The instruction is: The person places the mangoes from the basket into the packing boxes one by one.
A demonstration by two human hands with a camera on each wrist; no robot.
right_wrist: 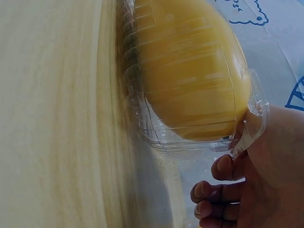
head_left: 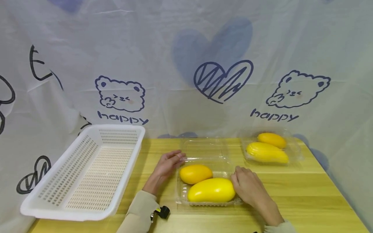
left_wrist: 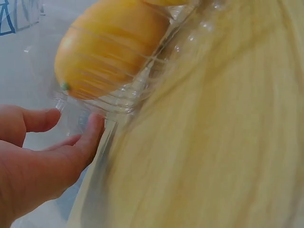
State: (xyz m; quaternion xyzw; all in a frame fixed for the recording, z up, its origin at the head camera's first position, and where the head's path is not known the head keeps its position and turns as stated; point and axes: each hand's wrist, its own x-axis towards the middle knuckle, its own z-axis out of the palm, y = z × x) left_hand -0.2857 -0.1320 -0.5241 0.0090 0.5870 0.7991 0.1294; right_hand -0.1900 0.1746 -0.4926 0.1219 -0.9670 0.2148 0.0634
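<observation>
In the head view a clear plastic clamshell box (head_left: 183, 194) lies with its lid (head_left: 205, 149) folded back. Inside are a smaller orange-yellow mango-like fruit (head_left: 196, 174) and a larger, longer yellow fruit (head_left: 212, 190). My left hand (head_left: 166, 166) pinches the clear plastic at the box's back left, near the hinge; in the left wrist view thumb and fingers (left_wrist: 92, 130) stand on either side of its edge. At the right side my right hand (head_left: 250, 186) grips the box's rim (right_wrist: 259, 102), fingers (right_wrist: 221, 192) curled beneath it in the right wrist view.
On the left of the wooden table (head_left: 306, 197) stands a white perforated basket (head_left: 30, 208). A second clear box (head_left: 297, 150) with two yellow fruits (head_left: 266, 152) sits at the back right. A printed cloth (head_left: 163, 106) hangs behind the table.
</observation>
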